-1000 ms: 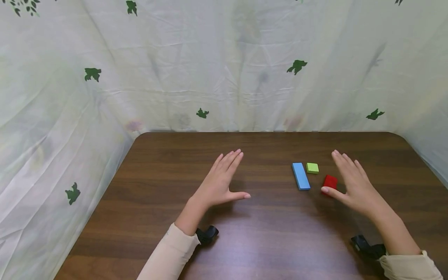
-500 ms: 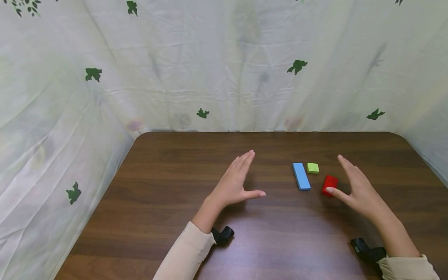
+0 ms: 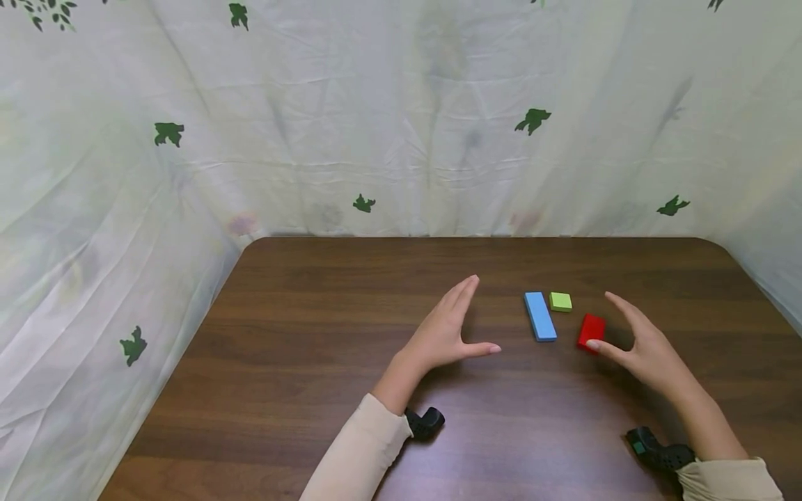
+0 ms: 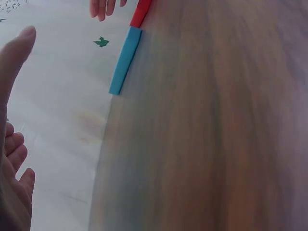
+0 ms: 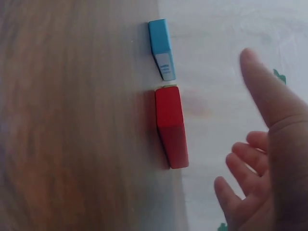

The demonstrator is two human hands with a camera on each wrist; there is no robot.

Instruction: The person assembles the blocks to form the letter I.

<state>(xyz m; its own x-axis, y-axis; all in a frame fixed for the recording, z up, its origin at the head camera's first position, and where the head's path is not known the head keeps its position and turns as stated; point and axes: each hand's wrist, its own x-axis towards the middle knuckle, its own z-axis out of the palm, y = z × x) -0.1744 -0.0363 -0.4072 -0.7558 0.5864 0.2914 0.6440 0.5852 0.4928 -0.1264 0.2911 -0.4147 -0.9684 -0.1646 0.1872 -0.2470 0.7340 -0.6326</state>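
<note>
My left hand (image 3: 441,332) hovers over the middle of the table, fingers straight and thumb spread, with nothing in it. Nearest to it lies a long blue block (image 3: 540,317), flat on the wood. Beside that, at the far right corner of the blue one, sits a small lime green block (image 3: 560,302). A red block (image 3: 592,328) lies nearer to my right hand (image 3: 648,351), whose thumb tip overlaps its front corner in the head view. The right hand's fingers are extended, thumb apart. In the right wrist view the red block (image 5: 172,127) stands clear of the thumb (image 5: 272,91).
The brown wooden table (image 3: 301,348) has rounded far corners. A white curtain (image 3: 401,118) with green leaf prints hangs behind it and along both sides. Each wrist wears a black camera mount, such as the left mount (image 3: 426,423).
My left hand has moved right, toward the blocks. The right hand has shifted slightly, its fingertips coming lower and more edge-on. The three blocks stay where they were.
</note>
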